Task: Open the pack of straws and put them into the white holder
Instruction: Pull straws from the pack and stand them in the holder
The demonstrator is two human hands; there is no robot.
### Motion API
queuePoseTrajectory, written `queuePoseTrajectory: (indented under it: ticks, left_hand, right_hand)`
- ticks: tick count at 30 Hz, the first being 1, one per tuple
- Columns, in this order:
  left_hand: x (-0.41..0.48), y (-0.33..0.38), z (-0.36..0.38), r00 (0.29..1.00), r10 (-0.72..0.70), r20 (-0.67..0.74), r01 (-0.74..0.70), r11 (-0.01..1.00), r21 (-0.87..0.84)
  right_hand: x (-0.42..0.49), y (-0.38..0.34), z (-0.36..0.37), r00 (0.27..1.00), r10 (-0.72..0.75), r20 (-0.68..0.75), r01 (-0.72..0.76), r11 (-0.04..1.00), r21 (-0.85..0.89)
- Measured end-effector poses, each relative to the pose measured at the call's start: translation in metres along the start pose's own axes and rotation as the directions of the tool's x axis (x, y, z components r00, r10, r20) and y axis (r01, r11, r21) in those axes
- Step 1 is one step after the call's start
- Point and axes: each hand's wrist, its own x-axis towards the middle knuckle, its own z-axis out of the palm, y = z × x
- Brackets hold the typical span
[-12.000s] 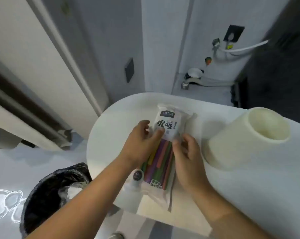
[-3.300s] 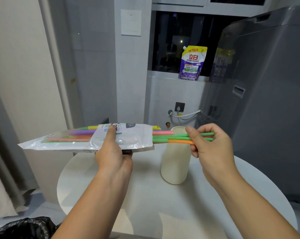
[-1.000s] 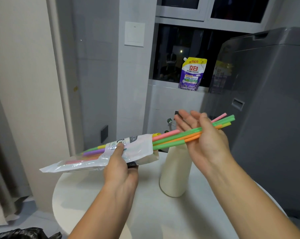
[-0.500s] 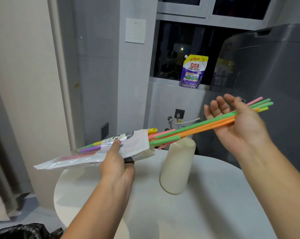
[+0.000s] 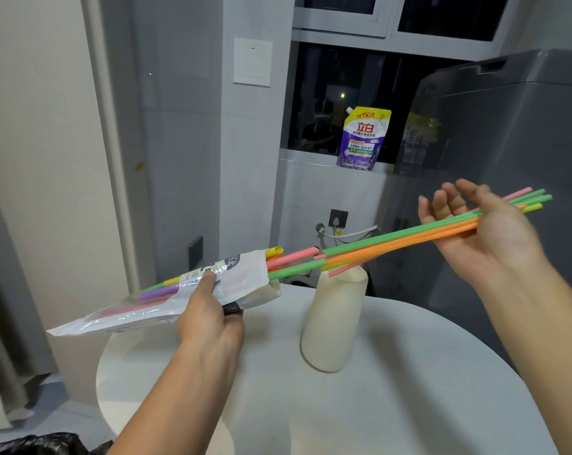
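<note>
- The left hand grips the pack near its torn mouth, thumb pressed on top and fingers curled beneath. It holds the pack almost level with the mouth slightly raised, probably so the remaining straws cannot slide out.
- The right hand holds a bundle of green, orange and pink straws up to the right. The thumb appears to pin them against the hand while the other fingers stand loosely apart.
- The bundle's near ends look just clear of the pack's mouth and hang above the rim of the white holder. The holder stands upright on the counter, between the two hands.
- Several straws stay in the pack, with yellow, pink and green tips poking out of its mouth.
- The job looks partly done: the pack is open and no straw shows inside the holder. The next move is likely to tip the bundle upright over the opening.
- The long, light straws could fan apart, so a firmer pinch would help.
</note>
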Motion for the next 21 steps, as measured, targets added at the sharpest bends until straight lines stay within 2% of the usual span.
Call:
queuePoseTrajectory:
  ticks: [7, 13, 21]
  left_hand:
    - [0.001, 0.001, 0.001, 1.000, 0.008, -0.015, -0.008, 1.000, -0.002]
    - [0.000, -0.005, -0.001, 1.000, -0.002, -0.024, 0.003, 1.000, 0.017]
    - [0.003, -0.004, -0.001, 1.000, 0.003, -0.022, -0.003, 1.000, 0.004]
  right_hand:
    - [0.005, -0.008, -0.001, 0.999, -0.036, -0.039, 0.034, 0.999, -0.040]
    - [0.014, 0.000, 0.004, 0.991, -0.129, -0.029, 0.124, 0.982, -0.144]
    - [0.021, 0.002, 0.007, 0.985, -0.175, -0.013, 0.170, 0.969, -0.179]
